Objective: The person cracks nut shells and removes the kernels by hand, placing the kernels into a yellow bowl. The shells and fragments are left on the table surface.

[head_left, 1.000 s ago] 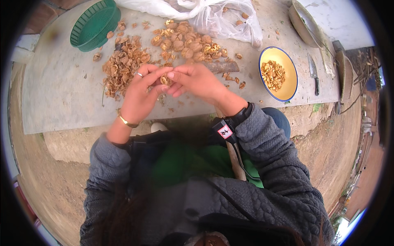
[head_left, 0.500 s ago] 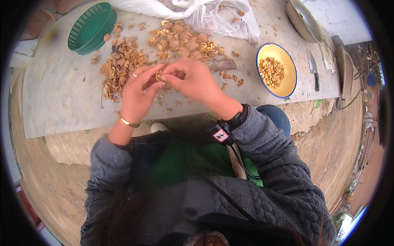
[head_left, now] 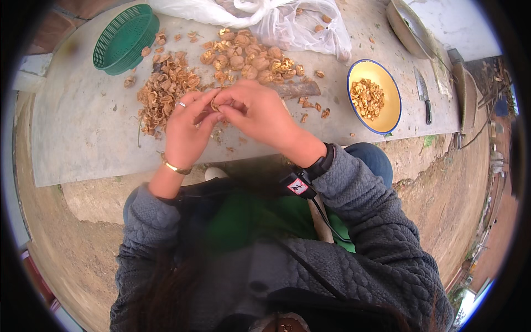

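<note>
Both hands meet over the near side of the table, pinching one piece of walnut [head_left: 215, 105] between their fingertips. My left hand [head_left: 187, 123] is closed on it from the left, a ring on one finger. From the right, my right hand [head_left: 255, 110] grips the same piece with thumb and forefinger, covering most of it. Just left of the hands lies a heap of broken walnut shells [head_left: 161, 94]. Beyond them is a pile of walnuts [head_left: 249, 55], some whole and some cracked. A yellow bowl with a blue rim [head_left: 390, 88] holds walnut kernels [head_left: 366, 99] to the right.
A green plastic basket [head_left: 124, 41] stands at the far left. At the back lies a clear plastic bag [head_left: 301, 30] with a few walnuts. A knife [head_left: 425, 97] rests right of the bowl, near a large pan [head_left: 409, 27]. A flat wooden piece [head_left: 298, 89] lies behind my right hand.
My right fingers have curled further over the walnut piece, so less of it shows. Both hands stay at nearly the same place; the whole view has shifted very slightly.
</note>
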